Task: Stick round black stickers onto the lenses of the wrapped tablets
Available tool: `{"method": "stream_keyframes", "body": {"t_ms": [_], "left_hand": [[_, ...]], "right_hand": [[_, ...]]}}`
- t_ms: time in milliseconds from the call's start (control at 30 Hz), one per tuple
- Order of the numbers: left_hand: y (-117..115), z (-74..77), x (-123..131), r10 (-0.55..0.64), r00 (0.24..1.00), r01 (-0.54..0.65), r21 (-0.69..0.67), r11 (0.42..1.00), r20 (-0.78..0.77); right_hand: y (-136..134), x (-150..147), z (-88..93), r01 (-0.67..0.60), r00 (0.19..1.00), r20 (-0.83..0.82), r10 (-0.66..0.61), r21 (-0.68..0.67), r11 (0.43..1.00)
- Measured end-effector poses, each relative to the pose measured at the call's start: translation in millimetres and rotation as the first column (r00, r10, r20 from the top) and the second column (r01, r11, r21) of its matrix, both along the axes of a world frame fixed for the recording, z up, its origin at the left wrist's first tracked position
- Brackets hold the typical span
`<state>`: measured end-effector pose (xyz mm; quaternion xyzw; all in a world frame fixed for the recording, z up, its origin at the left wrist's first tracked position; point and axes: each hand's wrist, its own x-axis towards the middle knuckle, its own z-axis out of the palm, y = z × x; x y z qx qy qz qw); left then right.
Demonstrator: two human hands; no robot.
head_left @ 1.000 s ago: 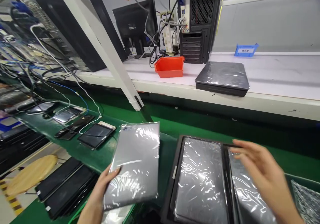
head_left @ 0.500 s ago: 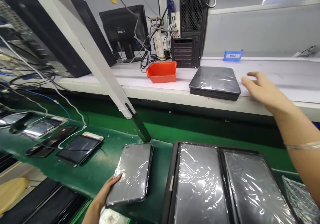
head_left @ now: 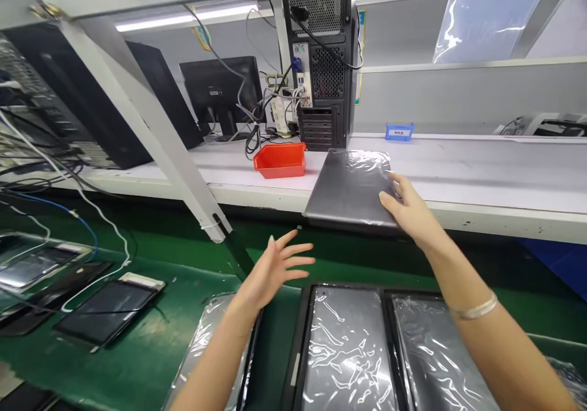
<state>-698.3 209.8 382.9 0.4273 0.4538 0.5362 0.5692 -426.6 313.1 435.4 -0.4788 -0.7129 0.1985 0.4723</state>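
Nearest, two film-wrapped tablets [head_left: 348, 350] lie side by side in a black tray [head_left: 298, 337] on the green table [head_left: 151, 344]. Left of it, another wrapped tablet [head_left: 206, 325] sits partly behind the left forearm. The left hand [head_left: 270, 270], fingers spread wide, holds nothing. Beyond, the right hand [head_left: 408, 209] pinches a dark slab [head_left: 348, 185] by its right edge, thumb on top; it overhangs the white shelf [head_left: 481, 172] beside a red bin [head_left: 280, 161].
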Motion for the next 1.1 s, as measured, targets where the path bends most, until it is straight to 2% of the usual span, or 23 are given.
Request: {"method": "stream_keyframes", "body": {"t_ms": [33, 67, 133, 200, 300, 367, 400, 433, 500, 533, 600, 667, 733, 867, 967, 1033, 1100], "left_hand": [[6, 9.1, 18, -0.075, 0.989, 0.074, 0.006, 0.997, 0.124], [9, 14.2, 34, -0.091, 0.978, 0.086, 0.034, 0.996, 0.188], [12, 11.6, 57, 0.043, 0.975, -0.059, 0.068, 0.996, 0.217], [7, -5.1, 68, 0.249, 0.934, -0.276, 0.073, 0.958, 0.257], [-19, -42.4, 65, 0.464, 0.784, -0.488, -0.052, 0.871, 0.412], [-50, -67.2, 49, 0.6, 0.655, -0.572, -0.216, 0.791, 0.46], [-67, -78.4, 36, 0.678, 0.584, -0.616, -0.299, 0.728, 0.448], [-86, -88.9, 21, 0.748, 0.518, -0.653, -0.372, 0.659, 0.415], [-121, -108.6, -15, 0.876, 0.359, -0.757, -0.448, 0.476, 0.323], [-136, -118.5, -34, 0.912, 0.311, -0.795, -0.453, 0.404, 0.268], [-159, -138.9, -71, 0.951, 0.22, -0.849, -0.437, 0.295, 0.216], [-171, -159.7, -99, 0.956, 0.241, -0.849, -0.44, 0.293, 0.17], [-174, -179.0, -118, 0.958, 0.261, -0.846, -0.451, 0.285, 0.115], [-171, -208.1, -131, 0.952, 0.307, -0.852, -0.449, 0.268, -0.015], [-170, -219.8, -137, 0.913, 0.38, -0.86, -0.419, 0.291, -0.147], [-173, -222.2, -143, 0.862, 0.433, -0.866, -0.385, 0.318, -0.262], [-176, -221.5, -151, 0.796, 0.447, -0.886, -0.326, 0.33, -0.409]], "right_hand": [[-12, -3, -5.4, 0.029, 0.999, -0.015, -0.029, 0.014, 0.999], [-24, -7, -12.0, 0.05, 0.998, -0.042, -0.049, 0.018, 0.999], [-49, -15, -29.2, 0.018, 0.989, -0.144, -0.016, 0.016, 1.0], [-75, -25, -51.5, -0.065, 0.96, -0.271, 0.063, 0.003, 0.998], [-117, -45, -88.5, -0.14, 0.932, -0.343, 0.116, -0.046, 0.989], [-141, -58, -109.6, -0.216, 0.938, -0.291, 0.187, -0.073, 0.974], [-151, -64, -118.1, -0.287, 0.934, -0.244, 0.259, -0.086, 0.954], [-158, -67, -125.4, -0.364, 0.92, -0.191, 0.342, -0.097, 0.926], [-163, -68, -137.5, -0.463, 0.886, -0.096, 0.454, -0.111, 0.879], [-162, -66, -143.0, -0.461, 0.887, -0.067, 0.456, -0.115, 0.88], [-157, -56, -154.5, -0.369, 0.93, -0.05, 0.365, -0.132, 0.92], [-153, -43, -167.4, -0.262, 0.965, -0.044, 0.259, -0.183, 0.947], [-153, -32, -181.4, -0.219, 0.975, -0.027, 0.218, -0.23, 0.948], [-158, -21, -206.1, -0.206, 0.977, 0.001, 0.213, -0.256, 0.944], [-158, -23, -214.9, -0.209, 0.976, 0.011, 0.22, -0.258, 0.943], [-156, -26, -216.0, -0.224, 0.972, 0.012, 0.235, -0.26, 0.939], [-153, -29, -215.4, -0.243, 0.966, 0.027, 0.258, -0.25, 0.937]]}}
